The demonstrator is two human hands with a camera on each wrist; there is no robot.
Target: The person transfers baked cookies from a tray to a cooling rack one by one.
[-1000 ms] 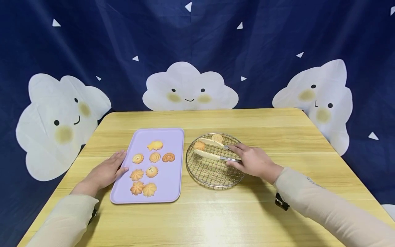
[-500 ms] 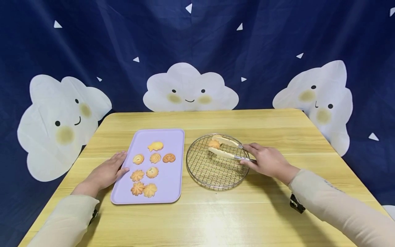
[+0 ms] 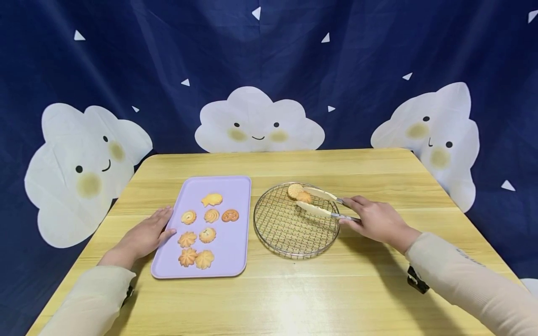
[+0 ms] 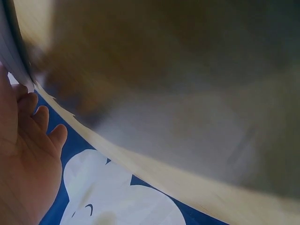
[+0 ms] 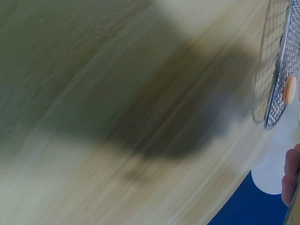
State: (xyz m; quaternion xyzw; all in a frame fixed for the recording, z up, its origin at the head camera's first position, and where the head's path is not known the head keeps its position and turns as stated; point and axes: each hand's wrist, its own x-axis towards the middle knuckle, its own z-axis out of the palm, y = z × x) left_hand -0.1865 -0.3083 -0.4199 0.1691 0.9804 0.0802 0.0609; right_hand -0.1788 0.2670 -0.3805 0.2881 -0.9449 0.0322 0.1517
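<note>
My right hand (image 3: pixel 378 220) holds a pair of tongs (image 3: pixel 316 208) with cream-coloured tips over the round wire rack (image 3: pixel 269 233). A ridged cookie (image 3: pixel 304 197) sits between the spread tips, beside a round pale cookie (image 3: pixel 295 190) near the rack's far edge. Whether the tips touch it cannot be told. My left hand (image 3: pixel 145 233) rests at the left edge of the lilac tray (image 3: pixel 231 256), fingers along the side and thumb over the rim. Several cookies lie on the tray, among them a fish-shaped cookie (image 3: pixel 212 199) and a pretzel-shaped cookie (image 3: pixel 230 215).
Tray and rack stand side by side on a wooden table (image 3: pixel 294 298), a narrow gap between them. Behind the table hangs a dark blue cloth (image 3: pixel 168 42) printed with smiling clouds. The wrist views show mostly blurred tabletop.
My right hand has moved right with the tongs, and the ridged cookie has gone from the rack's left part to next to the round cookie. The left hand and tray have stayed in place.
</note>
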